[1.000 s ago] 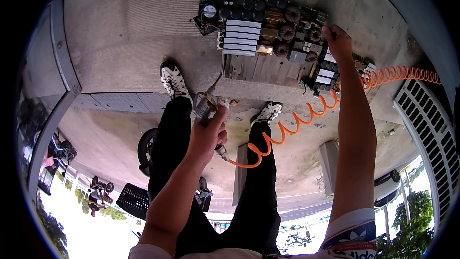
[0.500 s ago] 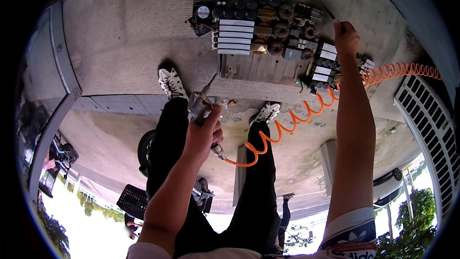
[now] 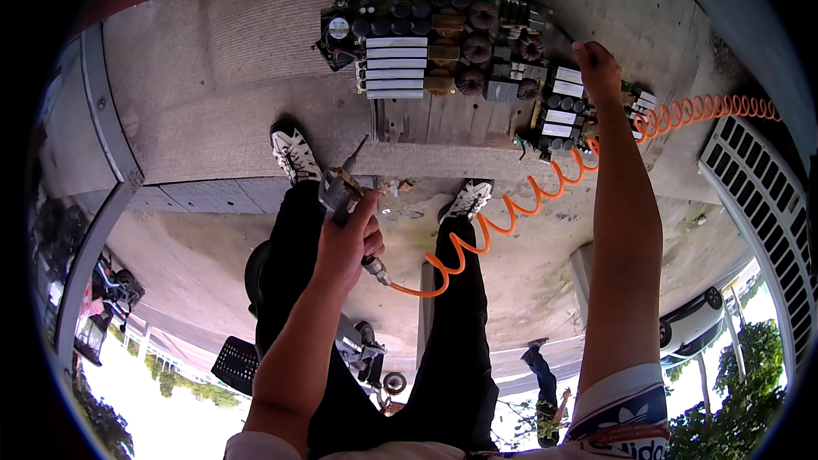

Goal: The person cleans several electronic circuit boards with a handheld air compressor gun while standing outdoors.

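Rough grey concrete [image 3: 213,60] fills the upper half of the frame, with a step edge running across the middle and a metal grille [image 3: 758,196] curving down the right rim. No box, tray or bin shows, so nothing sits inside anything.

At the upper centre of the frame lies a large circuit board [image 3: 460,55], flat on a weathered wooden plank [image 3: 443,123]. It is dark and crowded: a row of white rectangular blocks on its left part, round black capacitors along the top, copper-wound coils in the middle, and more white-labelled parts toward its right end.

At that right end the right hand [image 3: 599,68] rests on the board, fingers curled down onto the components; whether it pinches any one part cannot be told.

Lower, at centre left, the left hand [image 3: 345,238] is wrapped tight around a metal air tool [image 3: 341,192], whose thin tip points up toward the plank. From the tool's lower end an orange coiled hose [image 3: 511,213] loops rightward and upward, passing behind the right forearm to the upper right edge.

Below the plank stand two white sneakers [image 3: 294,153], at the ends of black trouser legs [image 3: 452,324].
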Motion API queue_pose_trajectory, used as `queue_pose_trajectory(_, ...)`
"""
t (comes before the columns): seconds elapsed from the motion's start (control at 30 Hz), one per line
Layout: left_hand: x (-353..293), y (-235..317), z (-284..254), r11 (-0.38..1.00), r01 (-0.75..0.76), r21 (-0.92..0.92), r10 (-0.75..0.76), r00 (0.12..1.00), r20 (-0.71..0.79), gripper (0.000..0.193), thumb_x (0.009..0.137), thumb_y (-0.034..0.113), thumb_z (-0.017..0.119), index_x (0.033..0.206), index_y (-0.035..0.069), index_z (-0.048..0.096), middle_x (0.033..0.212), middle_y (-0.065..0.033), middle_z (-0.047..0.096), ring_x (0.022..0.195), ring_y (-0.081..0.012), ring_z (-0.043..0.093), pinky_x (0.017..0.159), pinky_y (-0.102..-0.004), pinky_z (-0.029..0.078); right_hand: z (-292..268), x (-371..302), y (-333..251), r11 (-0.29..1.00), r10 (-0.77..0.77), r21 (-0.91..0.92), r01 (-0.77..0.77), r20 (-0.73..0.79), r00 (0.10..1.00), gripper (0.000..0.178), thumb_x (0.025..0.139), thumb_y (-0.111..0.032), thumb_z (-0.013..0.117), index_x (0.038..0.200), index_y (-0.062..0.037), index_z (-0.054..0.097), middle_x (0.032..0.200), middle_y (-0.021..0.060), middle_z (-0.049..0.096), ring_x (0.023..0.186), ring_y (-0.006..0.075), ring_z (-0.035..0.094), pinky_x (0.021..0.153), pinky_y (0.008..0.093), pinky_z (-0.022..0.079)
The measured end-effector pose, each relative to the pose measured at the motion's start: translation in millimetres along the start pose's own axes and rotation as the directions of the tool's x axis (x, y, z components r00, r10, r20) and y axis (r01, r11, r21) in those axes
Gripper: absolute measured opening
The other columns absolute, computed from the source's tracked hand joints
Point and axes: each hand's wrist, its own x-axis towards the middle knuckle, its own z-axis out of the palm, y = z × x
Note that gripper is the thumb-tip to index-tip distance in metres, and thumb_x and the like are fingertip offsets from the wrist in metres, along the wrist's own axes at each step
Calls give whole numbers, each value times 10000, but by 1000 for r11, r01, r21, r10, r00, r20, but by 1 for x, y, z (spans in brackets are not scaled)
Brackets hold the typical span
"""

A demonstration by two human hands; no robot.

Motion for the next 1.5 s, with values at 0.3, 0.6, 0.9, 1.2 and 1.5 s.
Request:
queue_pose_trajectory(0.3,2,-4,5,999,13,47,-11,999,-33,186,912,273,632,971,115,555,569,60,335,436,-67,327,478,-274,320,-17,26,22,994,-103,-26,109,161,981,367,883,-443,616,853,-79,657,667,110,620,650,301,622,642,379,492)
queue_pose_trajectory(0.6,4,-11,11,999,37,8,-36,998,-49,204,890,268,678,859,169,503,558,68,329,433,-69,332,463,-270,297,-9,23,50,996,-8,-89,30,234,972,424,877,-496,594,910,-81,678,757,115,662,738,274,652,718,379,503)
queue_pose_trajectory(0.9,5,-13,19,999,31,10,-30,998,-56,176,897,265,664,901,161,523,556,66,333,428,-69,335,463,-273,300,-19,40,53,999,31,-20,-26,318,948,406,883,-459,611,826,-59,653,678,93,615,661,233,607,652,362,481)
queue_pose_trajectory(1.2,6,-16,20,999,33,-1,-33,998,-53,162,902,248,655,927,155,525,562,66,327,437,-66,329,468,-267,299,-5,30,47,1000,-23,20,20,198,980,433,883,-485,602,842,-58,657,644,98,604,631,243,606,637,362,479)
queue_pose_trajectory(1.5,5,-13,19,1000,22,-6,-22,999,-46,162,908,247,650,942,153,522,570,65,326,439,-62,321,469,-266,299,-21,26,58,992,-51,-91,87,339,939,416,889,-484,594,890,-73,658,695,105,629,689,275,627,692,369,500)
